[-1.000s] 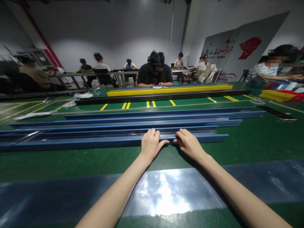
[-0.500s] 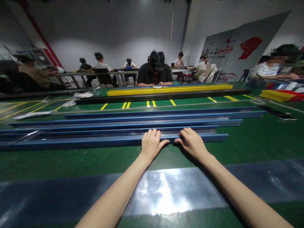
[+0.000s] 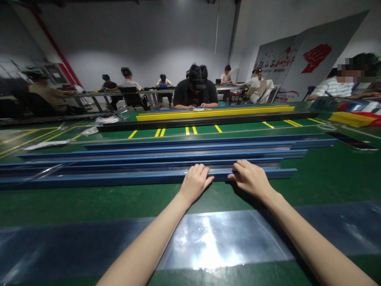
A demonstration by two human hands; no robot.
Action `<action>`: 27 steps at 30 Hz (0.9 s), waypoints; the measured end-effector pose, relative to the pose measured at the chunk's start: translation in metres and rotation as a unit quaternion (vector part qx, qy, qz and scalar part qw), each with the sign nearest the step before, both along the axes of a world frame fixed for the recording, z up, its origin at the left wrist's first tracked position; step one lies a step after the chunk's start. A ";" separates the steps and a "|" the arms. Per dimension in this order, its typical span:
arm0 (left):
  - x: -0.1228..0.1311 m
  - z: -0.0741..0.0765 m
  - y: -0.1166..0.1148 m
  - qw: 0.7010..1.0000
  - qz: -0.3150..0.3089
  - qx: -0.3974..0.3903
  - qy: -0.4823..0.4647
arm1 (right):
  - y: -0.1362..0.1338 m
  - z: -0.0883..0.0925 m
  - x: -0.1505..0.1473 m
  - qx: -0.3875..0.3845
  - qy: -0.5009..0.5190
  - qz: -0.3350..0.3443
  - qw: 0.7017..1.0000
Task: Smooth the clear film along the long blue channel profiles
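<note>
Both my hands are on the nearest long blue channel strip (image 3: 119, 180), which lies lengthwise across the green table. My left hand (image 3: 195, 182) grips it near the middle of the view, fingers over the top and thumb along the near edge. Curled around the same strip, my right hand (image 3: 252, 177) sits a short way to the right, not far from the strip's right end. Several similar blue channels (image 3: 166, 153) lie parallel just behind it. In front of me, a glossy clear plastic sheet (image 3: 220, 234) lies flat beneath my forearms.
Farther back are a black strip (image 3: 214, 119) and a yellow strip (image 3: 214, 114). Across the table a person (image 3: 195, 93) bends over something small. A phone (image 3: 351, 141) and a yellow tray (image 3: 351, 119) are at the right; crumpled clear plastic (image 3: 107, 119) lies at the left.
My hands and the nearest blue channel have shifted slightly to the right, its right end reaching farther out. The view has also moved a little.
</note>
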State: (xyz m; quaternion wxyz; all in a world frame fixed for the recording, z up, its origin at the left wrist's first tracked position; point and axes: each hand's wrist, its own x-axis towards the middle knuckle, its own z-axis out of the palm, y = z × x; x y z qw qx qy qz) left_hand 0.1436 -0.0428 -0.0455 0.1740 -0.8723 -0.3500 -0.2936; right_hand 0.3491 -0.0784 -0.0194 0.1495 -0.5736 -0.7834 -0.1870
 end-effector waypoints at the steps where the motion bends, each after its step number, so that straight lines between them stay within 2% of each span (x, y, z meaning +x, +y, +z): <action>1: 0.000 0.000 0.000 1.000 -0.002 0.003 0.005 | 0.000 0.000 0.003 -0.002 -0.003 -0.007 1.000; 8: -0.001 0.001 -0.001 0.998 0.054 0.005 0.024 | -0.001 0.004 0.022 -0.023 -0.012 -0.056 0.998; 14: -0.002 0.002 -0.001 0.997 0.071 -0.009 0.032 | -0.003 0.004 0.038 -0.033 -0.018 -0.084 0.996; 18: -0.001 0.001 -0.002 0.995 0.094 -0.015 0.033 | -0.004 0.003 0.042 -0.025 -0.022 -0.083 0.996; 27: 0.000 0.000 0.000 0.994 0.098 -0.015 0.035 | -0.007 0.002 0.039 -0.016 -0.039 -0.026 0.999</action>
